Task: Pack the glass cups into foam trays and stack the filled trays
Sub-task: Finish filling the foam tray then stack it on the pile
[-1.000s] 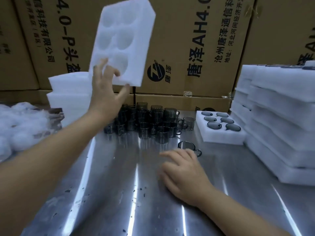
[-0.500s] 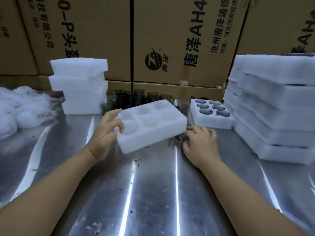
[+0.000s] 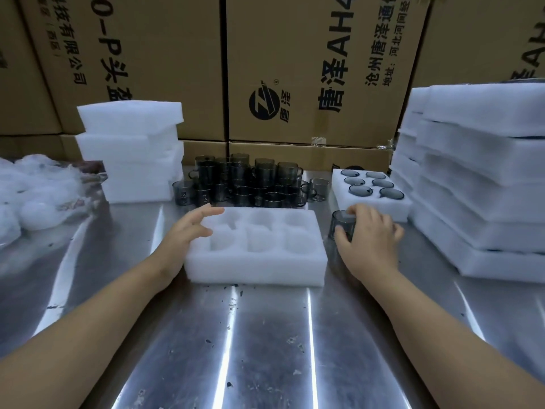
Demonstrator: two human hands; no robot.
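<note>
Head view: empty foam tray [image 3: 256, 258] lay flat near the middle of the steel table [image 3: 265, 335], six pockets up, none filled. At its left end rested the left hand [image 3: 188, 231], fingers loosely spread, gripping nothing. Just beside the tray's right end, the right hand [image 3: 368, 240] was curled over one glass cup [image 3: 339, 224] standing on the table, thumb and fingers around it. Behind the tray, toward the far edge, clustered the loose cups [image 3: 244, 181]. Far right: filled tray [image 3: 383, 206] of six, beside the stacked trays [image 3: 483, 202] along the right edge. Far left: blank foam stack [image 3: 135, 152]. Beyond the far edge stood cardboard boxes [image 3: 309, 69].
</note>
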